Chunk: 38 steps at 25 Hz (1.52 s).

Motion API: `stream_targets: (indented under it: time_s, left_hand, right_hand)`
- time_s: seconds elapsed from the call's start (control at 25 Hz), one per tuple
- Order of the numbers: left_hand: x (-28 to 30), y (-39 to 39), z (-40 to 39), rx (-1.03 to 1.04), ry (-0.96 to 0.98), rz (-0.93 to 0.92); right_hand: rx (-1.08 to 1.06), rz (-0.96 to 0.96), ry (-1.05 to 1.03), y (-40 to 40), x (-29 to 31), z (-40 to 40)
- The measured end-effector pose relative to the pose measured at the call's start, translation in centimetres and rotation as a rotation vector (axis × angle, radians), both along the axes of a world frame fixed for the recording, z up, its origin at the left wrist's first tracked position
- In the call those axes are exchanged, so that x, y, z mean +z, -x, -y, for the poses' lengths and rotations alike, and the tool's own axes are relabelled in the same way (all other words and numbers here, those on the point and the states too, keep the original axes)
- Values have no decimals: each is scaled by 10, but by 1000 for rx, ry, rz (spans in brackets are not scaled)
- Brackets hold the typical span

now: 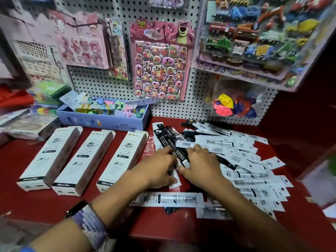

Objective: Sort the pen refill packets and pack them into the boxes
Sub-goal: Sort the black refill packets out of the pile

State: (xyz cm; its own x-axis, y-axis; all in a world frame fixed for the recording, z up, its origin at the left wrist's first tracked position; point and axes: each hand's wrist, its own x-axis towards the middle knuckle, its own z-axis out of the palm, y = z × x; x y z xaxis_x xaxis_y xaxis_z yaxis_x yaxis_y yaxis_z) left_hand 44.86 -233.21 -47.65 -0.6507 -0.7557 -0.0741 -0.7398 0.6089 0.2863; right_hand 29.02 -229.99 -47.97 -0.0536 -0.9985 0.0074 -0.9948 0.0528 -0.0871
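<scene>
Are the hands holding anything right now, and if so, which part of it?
Both hands are on one black refill packet at its near end: left hand on its left edge, right hand on its right. A firm grip cannot be told.

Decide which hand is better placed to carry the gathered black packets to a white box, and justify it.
Probably the left hand: it lies on the side of the black packets nearest the three white boxes, while the right hand lies toward the white packet pile.
</scene>
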Motion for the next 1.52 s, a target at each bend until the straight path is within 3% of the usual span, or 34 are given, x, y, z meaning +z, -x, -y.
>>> stream_targets:
  time_s: [0.24,0.28,0.36,0.44,0.52,0.56,0.64,0.68,0.8,1.0,1.08,1.2,1.36,1.44,1.52]
  left_hand:
    - [1,-11,18,223,37,-110]
    - [1,-7,20,284,73,-143]
    - [2,2,21,416,121,-253]
    - [6,10,21,531,-36,-421]
    - [12,18,19,572,-410,-793]
    - [16,23,17,570,-579,-969]
    - [24,30,14,572,-715,-1183]
    - [27,32,13,593,-729,-1245]
    - [31,27,19,687,-733,-1367]
    - [14,10,28,744,-540,-1129]
    - [0,11,32,697,-450,-998]
    - [-15,15,38,675,-144,-647]
    - [-15,24,40,728,-166,-527]
    - [-9,27,45,792,-233,-568]
    - [1,29,46,860,-342,-776]
  right_hand:
    - [-66,144,166,0,3,13]
    - [-114,231,163,9,5,13]
    - [-184,629,120,29,11,12]
    - [-218,1026,35,35,17,3]
    - [-197,1175,-60,25,20,-8]
    - [-147,1198,-95,18,20,-11]
    - [-23,1184,-159,10,18,-13]
    - [9,1124,-147,12,17,-12]
    - [-47,756,137,30,12,1]
    - [-61,160,115,31,-2,11]
    - [-56,176,141,30,-2,14]
    - [-50,151,167,31,1,15]
    - [-138,226,210,39,2,15]
    - [-193,370,211,44,4,16]
    - [-276,657,205,49,10,16]
